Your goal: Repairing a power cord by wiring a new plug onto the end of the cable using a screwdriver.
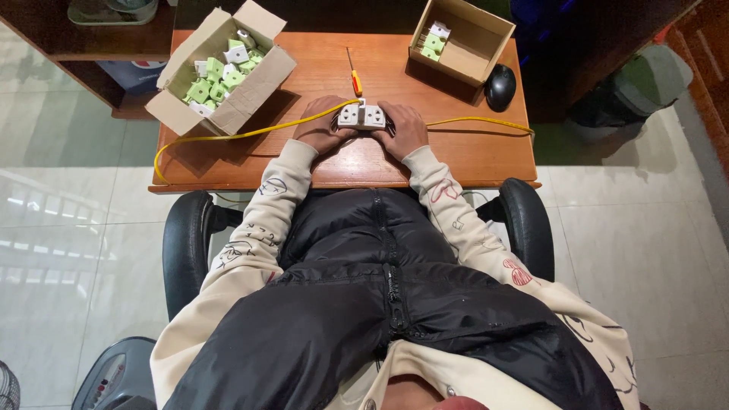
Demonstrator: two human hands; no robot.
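The wooden desk (pixel 456 156) carries a big open box (pixel 220 72) of green and white parts and a smaller box (pixel 459 38); both hands, left hand (pixel 323 129) and right hand (pixel 402 129), close around a white socket block (pixel 361 115) at the desk's middle; steady, even pressure seems wise; its long axis runs left to right, face up; a yellow cable (pixel 250 133) leaves it sideways

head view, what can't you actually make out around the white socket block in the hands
- Underside of the white socket block: hidden by the left hand and right hand, head view.
- Where the yellow cable joins it: covered by fingers.
- Screwdriver tip: too small.
- Each hand's grip: fingertips hidden.
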